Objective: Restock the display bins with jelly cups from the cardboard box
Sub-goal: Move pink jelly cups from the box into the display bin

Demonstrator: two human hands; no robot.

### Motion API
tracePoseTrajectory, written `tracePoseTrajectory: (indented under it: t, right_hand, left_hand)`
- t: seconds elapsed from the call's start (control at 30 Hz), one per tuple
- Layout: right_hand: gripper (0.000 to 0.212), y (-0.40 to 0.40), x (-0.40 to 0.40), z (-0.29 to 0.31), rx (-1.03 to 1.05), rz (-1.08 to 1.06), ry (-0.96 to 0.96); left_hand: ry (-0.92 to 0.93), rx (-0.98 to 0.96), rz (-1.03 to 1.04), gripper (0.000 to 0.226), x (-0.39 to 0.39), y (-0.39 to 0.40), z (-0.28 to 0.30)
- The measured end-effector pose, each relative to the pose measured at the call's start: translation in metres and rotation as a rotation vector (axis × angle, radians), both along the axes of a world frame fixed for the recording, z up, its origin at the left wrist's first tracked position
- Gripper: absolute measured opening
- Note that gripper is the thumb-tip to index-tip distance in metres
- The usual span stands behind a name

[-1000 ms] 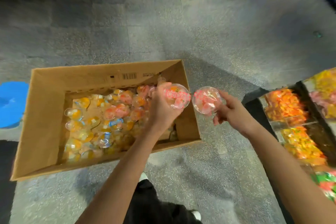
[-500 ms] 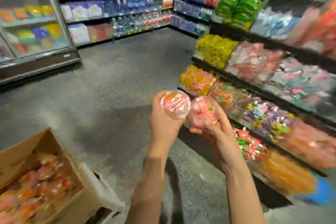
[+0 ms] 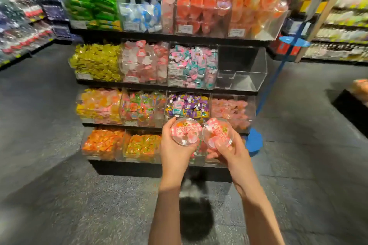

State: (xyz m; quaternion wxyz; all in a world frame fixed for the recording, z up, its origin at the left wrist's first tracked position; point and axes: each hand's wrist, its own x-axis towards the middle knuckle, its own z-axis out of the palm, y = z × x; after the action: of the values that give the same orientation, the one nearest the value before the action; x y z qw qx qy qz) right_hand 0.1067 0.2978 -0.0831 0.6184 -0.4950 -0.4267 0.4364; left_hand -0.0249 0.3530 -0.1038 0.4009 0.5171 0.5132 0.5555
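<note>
Two jelly cups are held side by side, lids up, in front of the display's lower shelves. The left hand (image 3: 175, 151) grips the left cup (image 3: 186, 131) from below, fingers curled round its rim. The right hand (image 3: 229, 152) holds the right cup (image 3: 218, 132), thumb on its lid. Behind them stands a four-shelf rack of clear bins (image 3: 99, 105) filled with wrapped sweets; one bin (image 3: 242, 69) on the second shelf, far right, is bare, and the bin below it (image 3: 233, 110) holds pink cups.

Open grey floor (image 3: 59, 165) before display shelf (image 3: 159, 83); bare clear bin (image 3: 242, 69) upper right; other bins packed full
</note>
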Motion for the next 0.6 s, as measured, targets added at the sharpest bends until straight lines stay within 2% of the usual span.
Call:
tracePoseTrajectory:
  t: [0.13, 0.23, 0.33, 0.43, 0.6]
  right_hand:
    - [0.053, 0.044, 0.055, -0.022, -0.122, -0.108, -0.025]
    - [0.035, 0.093, 0.098, -0.045, -0.201, -0.185, 0.018]
    - [0.030, 0.140, 0.137, -0.048, -0.294, -0.257, 0.119]
    - [0.019, 0.177, 0.170, -0.054, -0.336, -0.319, 0.159]
    - [0.016, 0.225, 0.213, -0.085, -0.393, -0.333, 0.229]
  left_hand:
    - [-0.028, -0.022, -0.130, 0.088, 0.054, 0.056, -0.012]
    - [-0.062, -0.020, -0.161, 0.082, 0.090, 0.103, -0.025]
    - [-0.039, -0.034, -0.120, 0.072, 0.124, 0.142, -0.033]
    - [-0.007, -0.050, -0.151, 0.077, 0.155, 0.183, -0.036]
    - [0.084, -0.091, -0.190, 0.077, 0.203, 0.229, -0.057]
